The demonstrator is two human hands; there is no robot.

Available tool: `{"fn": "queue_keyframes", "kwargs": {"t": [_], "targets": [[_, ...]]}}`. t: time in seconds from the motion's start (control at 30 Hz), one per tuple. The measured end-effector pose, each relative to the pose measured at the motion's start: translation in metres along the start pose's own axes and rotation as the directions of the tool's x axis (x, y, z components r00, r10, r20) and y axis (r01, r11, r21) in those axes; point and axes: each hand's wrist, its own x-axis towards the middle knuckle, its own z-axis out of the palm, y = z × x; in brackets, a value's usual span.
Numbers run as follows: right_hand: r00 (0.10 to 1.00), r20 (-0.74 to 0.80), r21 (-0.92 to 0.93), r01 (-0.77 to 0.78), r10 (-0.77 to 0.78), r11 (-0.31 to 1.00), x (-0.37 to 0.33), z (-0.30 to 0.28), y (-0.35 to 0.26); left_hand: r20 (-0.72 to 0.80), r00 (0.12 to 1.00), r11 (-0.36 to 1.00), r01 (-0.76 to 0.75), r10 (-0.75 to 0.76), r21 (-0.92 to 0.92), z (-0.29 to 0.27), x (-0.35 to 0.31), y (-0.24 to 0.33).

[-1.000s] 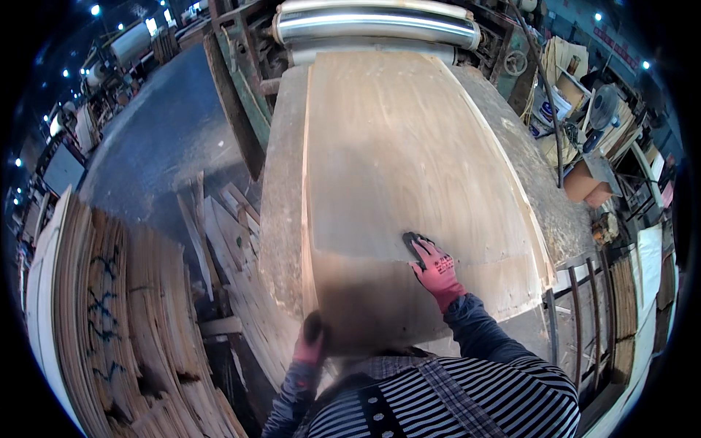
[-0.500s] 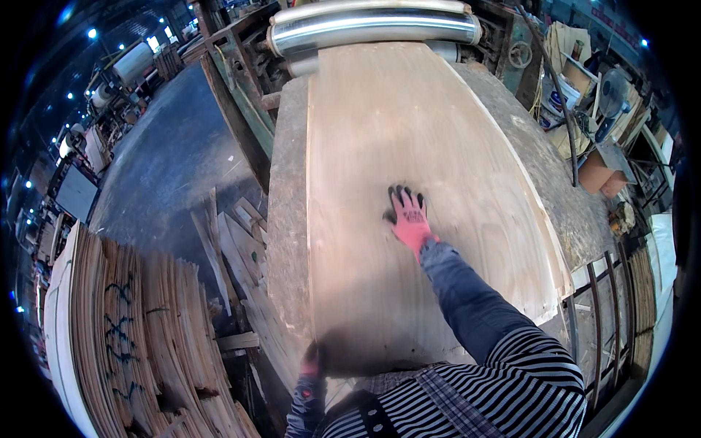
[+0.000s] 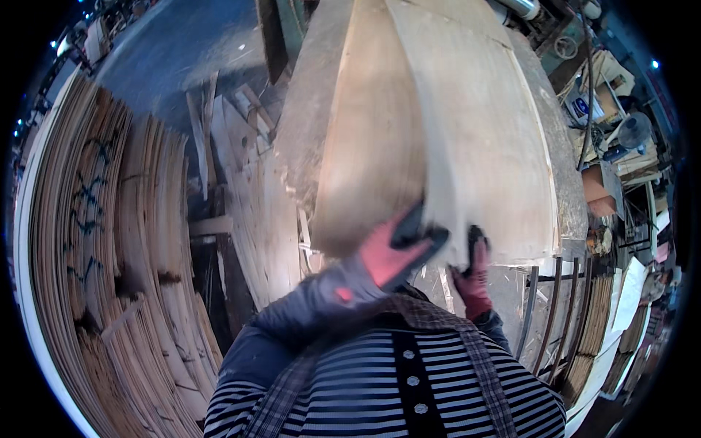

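Note:
A pale wood veneer sheet [image 3: 475, 124] lies askew on top of another wood sheet [image 3: 372, 131], its left edge lifted and curved. My left hand [image 3: 394, 248], in a pink glove with black fingertips, is at the near left corner of the upper sheet, fingers closed around its edge and somewhat blurred. My right hand [image 3: 475, 277], gloved the same way, grips the near edge a little to the right, black fingers on top. Both sheets rest on a worn grey table [image 3: 307, 109].
Tall stacks of veneer [image 3: 153, 219] stand on the left, with loose wood strips [image 3: 241, 168] between them and the table. On the right are metal bars [image 3: 544, 314], a cardboard box [image 3: 602, 190] and a fan [image 3: 634, 131]. Part of a metal roller [image 3: 522, 7] shows at the top.
My right hand has drawn back from the middle of the sheet to its near edge. My left hand has come across to the right. The upper sheet's left edge is now lifted, and my view has tilted down.

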Motion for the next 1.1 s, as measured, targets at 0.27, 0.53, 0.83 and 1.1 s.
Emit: {"fn": "queue_keyframes", "kwargs": {"t": [0.27,0.53,0.83,1.1], "targets": [[0.984,0.180,-0.069,0.006,0.006,0.998,-0.030,-0.044,-0.032,0.054,0.998,0.954,0.044,-0.030,-0.297,-0.014,-0.049,-0.008],[0.974,0.226,-0.101,-0.001,0.024,0.995,0.100,-0.003,-0.030,-0.518,0.851,0.827,0.224,0.092,0.515,-0.061,-0.018,-0.195],[0.989,0.147,-0.163,0.011,0.013,0.987,0.251,0.076,0.060,-0.612,0.786,0.763,0.448,-0.087,0.466,-0.047,0.000,-0.157],[0.983,0.053,-0.297,-0.155,0.178,0.942,0.339,0.123,0.077,-0.612,0.760,0.948,0.313,-0.219,0.050,-0.065,0.012,-0.149]]}}
